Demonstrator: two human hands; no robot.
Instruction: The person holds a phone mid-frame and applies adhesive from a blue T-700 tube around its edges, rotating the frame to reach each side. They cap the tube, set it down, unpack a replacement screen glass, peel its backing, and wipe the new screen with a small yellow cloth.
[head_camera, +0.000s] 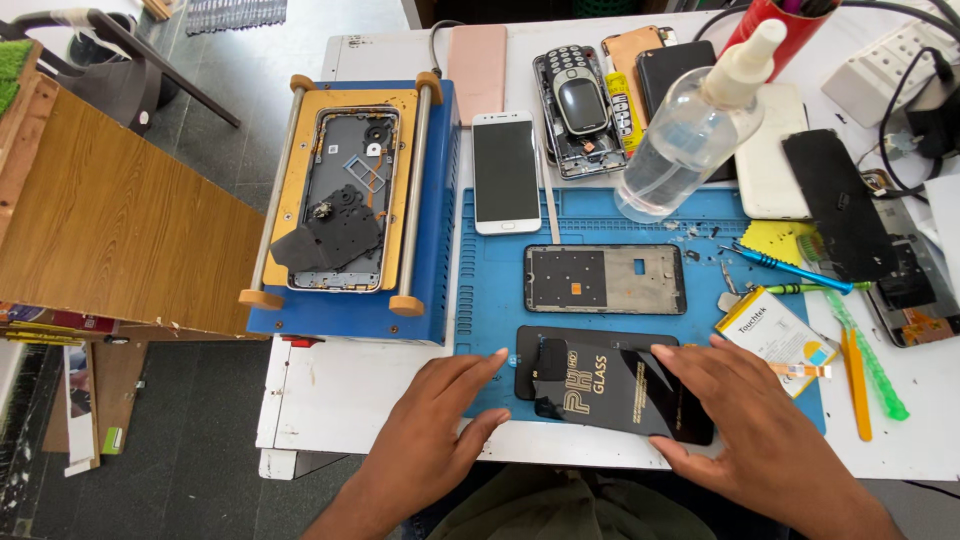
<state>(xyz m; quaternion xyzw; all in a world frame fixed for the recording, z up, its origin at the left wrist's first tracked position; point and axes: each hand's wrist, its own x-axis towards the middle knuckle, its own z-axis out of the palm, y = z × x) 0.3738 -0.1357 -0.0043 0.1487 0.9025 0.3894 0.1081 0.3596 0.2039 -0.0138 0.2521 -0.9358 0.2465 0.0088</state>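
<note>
— Black packet (625, 395) of screen glass: where, and how lying?
— Flat at the near edge of the blue mat (500, 290), atop a dark phone (532, 352); long axis across the bench, slightly slanted, its right end nearer the person.
— Hands?
— Left hand (432, 425) spread flat, released, fingertips touching the packet's left end. Right hand (745, 405) flat over its right end, pressing, not clenched.
— Step?
— Seemingly steadying it before lifting; that calls for a pinch at the edges.
— Also listed?
— Blue separator machine (440, 200), spray bottle (685, 130), white phone (505, 172), bare frame (605, 279).
</note>
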